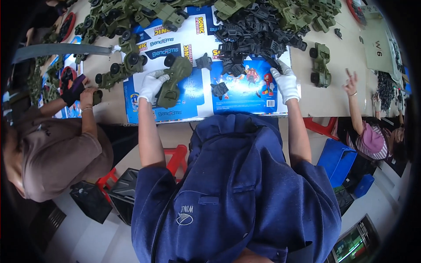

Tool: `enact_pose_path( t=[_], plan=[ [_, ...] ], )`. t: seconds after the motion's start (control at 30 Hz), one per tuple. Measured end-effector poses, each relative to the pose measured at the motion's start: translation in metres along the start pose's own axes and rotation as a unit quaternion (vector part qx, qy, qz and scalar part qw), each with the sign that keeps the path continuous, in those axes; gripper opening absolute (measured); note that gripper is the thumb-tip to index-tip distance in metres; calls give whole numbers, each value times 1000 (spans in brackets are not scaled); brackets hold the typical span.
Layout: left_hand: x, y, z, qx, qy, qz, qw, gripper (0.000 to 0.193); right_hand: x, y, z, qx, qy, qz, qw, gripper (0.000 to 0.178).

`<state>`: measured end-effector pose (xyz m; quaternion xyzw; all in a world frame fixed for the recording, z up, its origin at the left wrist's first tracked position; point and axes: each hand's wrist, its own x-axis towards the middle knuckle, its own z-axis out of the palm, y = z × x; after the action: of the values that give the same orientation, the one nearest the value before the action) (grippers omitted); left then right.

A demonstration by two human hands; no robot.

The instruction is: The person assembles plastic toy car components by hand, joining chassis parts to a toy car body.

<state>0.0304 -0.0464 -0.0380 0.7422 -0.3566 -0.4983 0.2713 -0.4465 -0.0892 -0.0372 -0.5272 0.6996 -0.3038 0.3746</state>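
My left hand [151,86], in a white glove, grips an olive-green toy truck body [174,85] by its left side; one black wheel shows at its upper end. My right hand [287,84], also gloved in white, has its fingertips closed on a small black plastic part [276,65] at the lower right edge of a heap of black parts [247,33]. Two loose pieces lie between my hands: a black part [204,61] close to the truck and another black part [219,90] nearer me. Beneath everything is a blue printed cardboard sheet [204,115].
Green toy trucks pile up at the far left [116,19] and far right [307,13]. A single green truck [321,65] stands right of the cardboard. Co-workers sit at both sides, one in a brown shirt [66,153]. A grey curved bar [61,51] crosses the upper left.
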Motion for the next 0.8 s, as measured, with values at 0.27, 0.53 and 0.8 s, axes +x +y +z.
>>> enact_pose_path(
  t=[0.27,0.53,0.8],
  plan=[
    [-16,-15,-11,-50,-39,-95,993,51,4,8,-20,-66,-5,-12,998,52],
    [-36,21,39,-28,-7,26,999,75,-3,-52,-15,-193,-4,-77,978,44],
    [-70,27,30,-136,-29,-33,990,47,-38,-20,-26,-209,-101,-280,931,19]
  ],
)
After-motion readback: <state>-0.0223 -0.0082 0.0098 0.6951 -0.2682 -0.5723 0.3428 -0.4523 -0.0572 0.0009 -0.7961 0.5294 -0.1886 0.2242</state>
